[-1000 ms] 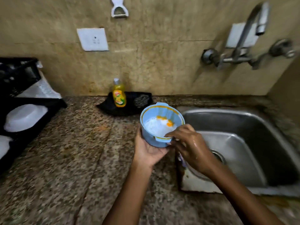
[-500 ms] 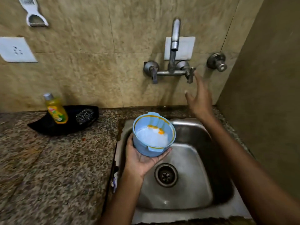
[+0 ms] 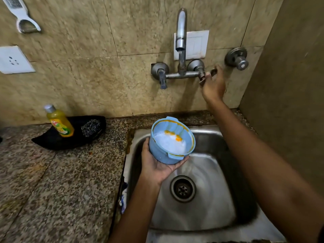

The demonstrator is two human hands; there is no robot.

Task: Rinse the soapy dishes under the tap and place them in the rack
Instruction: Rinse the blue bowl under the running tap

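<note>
A light blue bowl [image 3: 171, 142] with an orange rim, two small side handles and white suds inside rests in the palm of my left hand [image 3: 157, 165], tilted toward me over the left part of the steel sink [image 3: 210, 199]. My right hand [image 3: 213, 85] is raised to the wall and grips the right lever of the tap [image 3: 181, 41]. A thin stream of water shows at the spout. The rack is out of view.
A yellow dish-soap bottle [image 3: 59, 121] and a steel scrubber [image 3: 90, 128] sit on a black tray [image 3: 52, 141] on the granite counter [image 3: 61, 181] to the left. A second valve [image 3: 236, 58], a wall socket [image 3: 14, 59] and a hanging peeler [image 3: 22, 14] are on the tiled wall.
The view swung right from the counter and rack to the sink. My left hand carried the bowl over the sink. My right hand left the bowl and rose to the tap lever.
</note>
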